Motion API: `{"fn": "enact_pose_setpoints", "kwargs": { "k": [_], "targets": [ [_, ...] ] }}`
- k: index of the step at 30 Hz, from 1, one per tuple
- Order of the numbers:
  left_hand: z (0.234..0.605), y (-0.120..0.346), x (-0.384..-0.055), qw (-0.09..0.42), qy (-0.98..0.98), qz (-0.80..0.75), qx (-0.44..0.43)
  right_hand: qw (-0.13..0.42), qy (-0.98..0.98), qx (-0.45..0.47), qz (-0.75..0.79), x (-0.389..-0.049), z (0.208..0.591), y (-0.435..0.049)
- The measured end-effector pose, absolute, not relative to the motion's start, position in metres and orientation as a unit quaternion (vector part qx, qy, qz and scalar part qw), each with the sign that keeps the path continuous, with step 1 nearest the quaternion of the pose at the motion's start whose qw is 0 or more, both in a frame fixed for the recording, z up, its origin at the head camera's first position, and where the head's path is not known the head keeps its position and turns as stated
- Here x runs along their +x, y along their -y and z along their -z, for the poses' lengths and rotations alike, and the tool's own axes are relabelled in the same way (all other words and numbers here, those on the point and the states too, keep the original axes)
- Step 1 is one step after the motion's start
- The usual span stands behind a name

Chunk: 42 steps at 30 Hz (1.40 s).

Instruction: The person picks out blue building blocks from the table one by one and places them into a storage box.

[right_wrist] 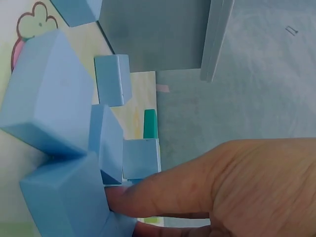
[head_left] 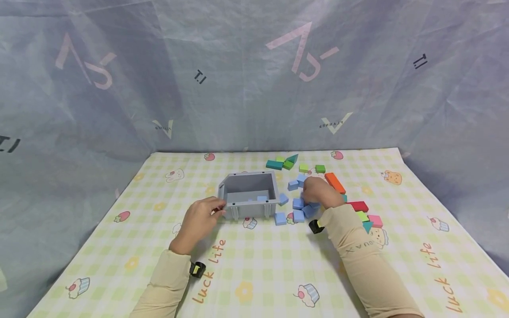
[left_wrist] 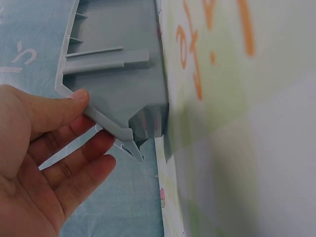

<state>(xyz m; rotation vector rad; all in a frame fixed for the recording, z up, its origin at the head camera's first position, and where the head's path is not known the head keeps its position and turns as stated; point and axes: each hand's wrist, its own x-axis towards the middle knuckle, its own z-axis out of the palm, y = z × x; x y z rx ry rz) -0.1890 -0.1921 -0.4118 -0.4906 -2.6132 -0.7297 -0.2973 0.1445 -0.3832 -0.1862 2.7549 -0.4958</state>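
My left hand [head_left: 200, 221] grips the left end of a grey plastic bin [head_left: 250, 210], thumb on the outside of the rim and fingers behind it in the left wrist view. A few blue blocks lie on the bin's floor. To the right of the bin, my right hand [head_left: 320, 192] reaches down into a cluster of blue blocks [head_left: 298, 215]. In the right wrist view its thumb [right_wrist: 163, 195] and a finger below pinch a blue block [right_wrist: 121, 226], largely hidden by neighbouring blocks and the frame edge. A larger blue block [right_wrist: 49, 94] stands close by.
Behind the bin lie a teal block [head_left: 274, 164] and several green ones. An orange block [head_left: 335, 183], a red block [head_left: 359, 206] and a pink block [head_left: 375, 221] lie around the right forearm. A patterned cloth covers the table; a grey-blue curtain [head_left: 238, 88] hangs behind.
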Motion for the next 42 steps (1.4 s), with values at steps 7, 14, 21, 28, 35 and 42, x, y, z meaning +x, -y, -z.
{"fn": "enact_pose_setpoints", "kwargs": {
  "k": [7, 14, 21, 28, 35, 42],
  "targets": [
    [0.411, 0.191, -0.188, 0.187, 0.932, 0.258, -0.171, 0.17, -0.968, -0.062, 0.176, -0.297, 0.382, -0.144],
    [0.411, 0.191, -0.188, 0.192, 0.931, 0.258, -0.172, 0.176, -0.965, -0.06, 0.183, -0.297, 0.381, -0.145],
    [0.412, 0.191, -0.188, 0.189, 0.932, 0.257, -0.173, 0.156, -0.966, -0.081, 0.188, -0.304, 0.384, -0.155],
    [0.412, 0.192, -0.189, 0.196, 0.931, 0.25, -0.179, 0.064, -0.967, -0.099, 0.227, -0.308, 0.38, -0.17],
    [0.411, 0.193, -0.19, 0.194, 0.93, 0.254, -0.183, -0.096, -0.922, -0.053, 0.371, -0.312, 0.374, -0.172],
    [0.412, 0.193, -0.191, 0.195, 0.93, 0.25, -0.185, -0.142, -0.878, -0.081, 0.45, -0.308, 0.368, -0.154]
  ]
}}
